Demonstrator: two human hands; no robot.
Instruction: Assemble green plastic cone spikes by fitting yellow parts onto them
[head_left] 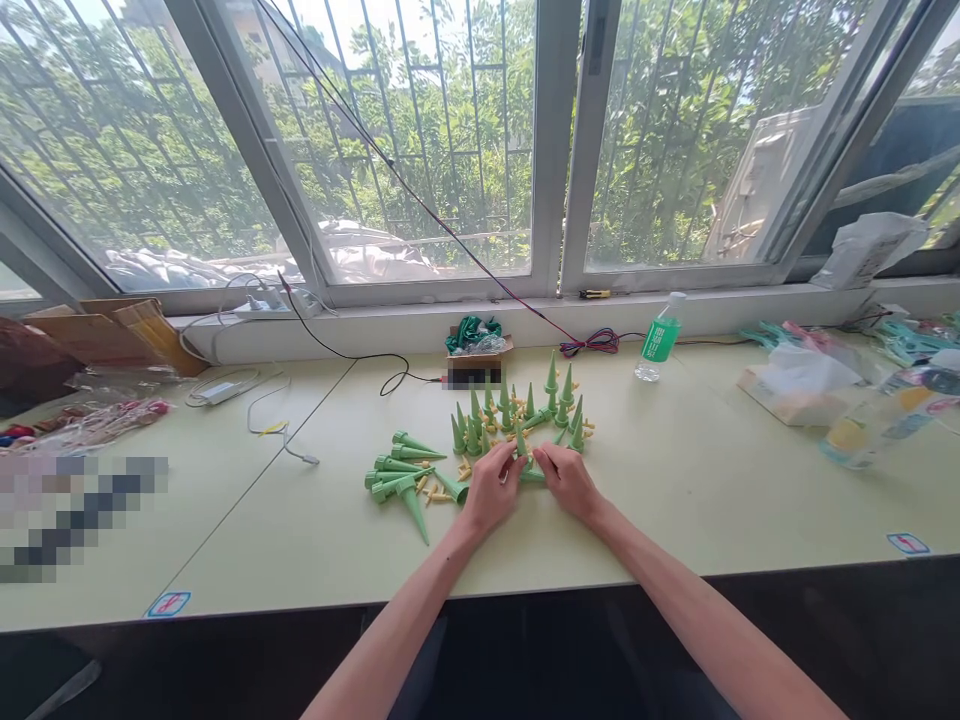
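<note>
My left hand [491,487] and my right hand [568,478] meet over the middle of the pale green table [675,500], fingers curled together around a green plastic cone [531,474] that lies flat between them. Just behind the hands, several green cones [517,410] stand upright, with small yellow pieces [496,420] scattered among them. To the left, several more green cones [401,470] lie on their sides in a loose pile, one long one [416,510] pointing toward me.
A water bottle with a green label [660,338] stands at the back right. A small cardboard box [478,352] with green material sits by the window sill. Cables and a power strip [270,300] lie at the back left, bags and packets [795,380] at the right.
</note>
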